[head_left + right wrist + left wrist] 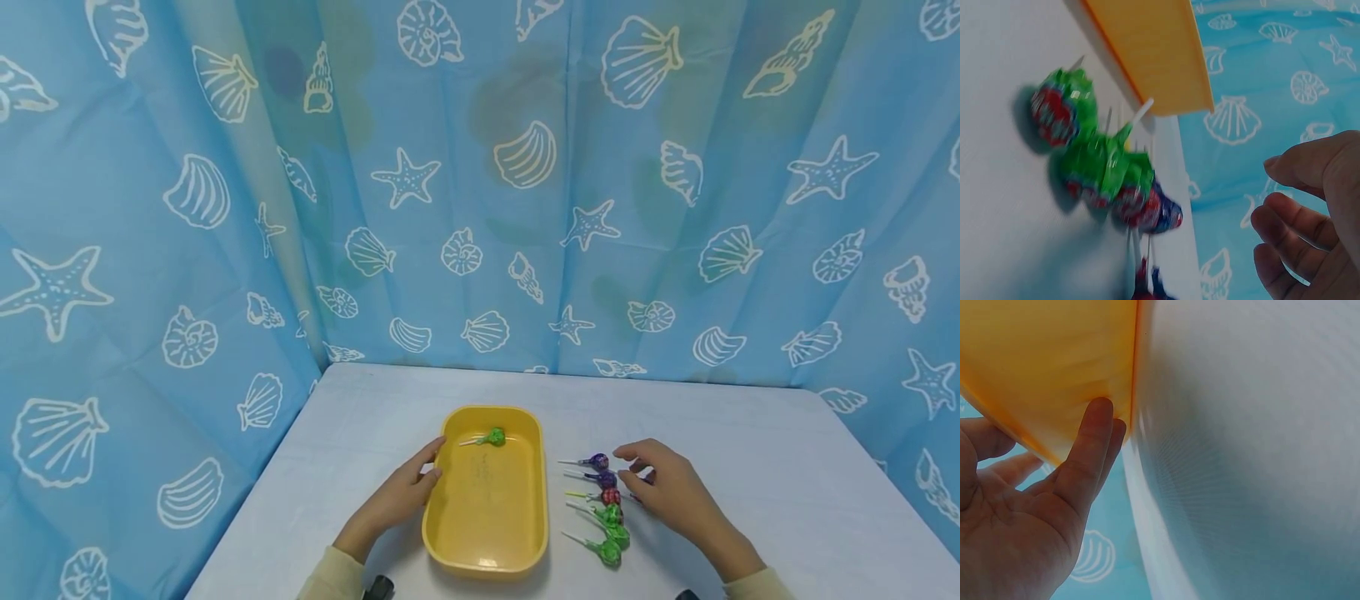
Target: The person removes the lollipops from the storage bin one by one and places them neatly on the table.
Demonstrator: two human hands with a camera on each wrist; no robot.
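Note:
My left hand (pixel 401 497) touches the left side of a yellow tray (pixel 543 500); in the left wrist view its fairly straight fingers lie against the outer wall. One green-wrapped lollipop (pixel 496 436) lies inside the tray near its far end. My right hand (pixel 667 492) is over the right side of a row of lollipops, with a gap between thumb and fingers and nothing held. The row has purple (pixel 598 461), red (pixel 611 496) and green lollipops (pixel 609 552), most with sticks pointing left. Further lollipops (pixel 1141 290), partly under the right hand, show low in the right wrist view.
A white-covered table (pixel 375 400) carries everything. Behind it and along the left hangs a blue curtain (pixel 480 208) printed with shells and starfish. The lollipop row lies just right of the tray.

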